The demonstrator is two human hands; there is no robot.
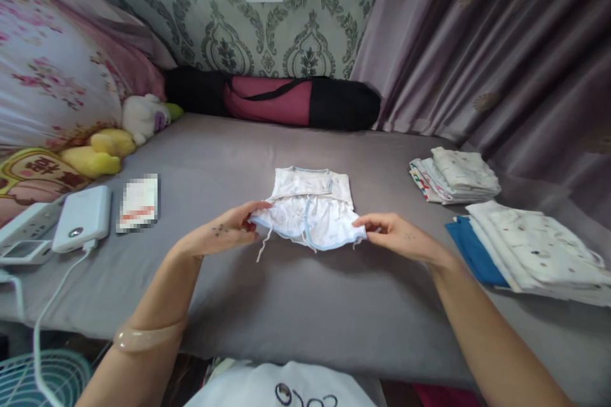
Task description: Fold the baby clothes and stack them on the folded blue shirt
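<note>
A small white baby top (312, 203) with pale blue trim and tie strings lies on the grey sheet in front of me. Its far part rests on the bed with the sleeves tucked in, while the near hem is lifted a little. My left hand (226, 229) pinches the left corner of that hem between thumb and fingers. At the opposite corner, my right hand (394, 233) grips the hem the same way. Thin strings dangle from the lifted edge.
Folded clothes form a small pile (458, 175) and a larger pile (544, 251) on the right. A white power bank (83, 219) with a cable, a blurred packet (138, 202) and plush toys (143, 117) are at left. A long black-and-maroon bag (272, 100) lies along the wall.
</note>
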